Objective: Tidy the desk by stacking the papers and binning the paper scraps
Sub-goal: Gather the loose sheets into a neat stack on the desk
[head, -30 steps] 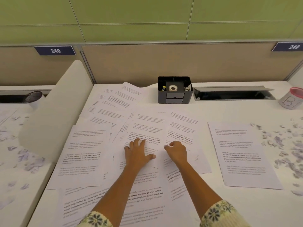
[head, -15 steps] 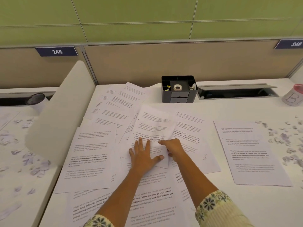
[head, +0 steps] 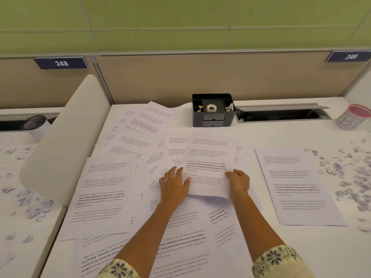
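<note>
Several printed white sheets [head: 104,189] lie fanned and overlapping across the left and middle of the white desk [head: 261,133]. My right hand [head: 239,180] pinches the right edge of one printed sheet [head: 210,157] and holds it tilted above the others. My left hand [head: 174,184] lies flat with fingers spread on the papers beside that sheet's left edge, its thumb touching it. A separate sheet [head: 297,185] lies alone to the right. Small paper scraps [head: 349,177] are scattered at the desk's right side.
A black desk organiser [head: 212,110] with a tape roll stands at the back. Behind it to the right is an open cable slot [head: 281,114]. A pink-lidded tub marked B [head: 353,117] sits far right. A white divider [head: 66,141] separates the neighbouring desk, which has scraps [head: 30,205] and a cup [head: 36,125].
My right hand has gripped one sheet, lifted it off the pile and moved it rightward. My left hand stayed flat on the papers.
</note>
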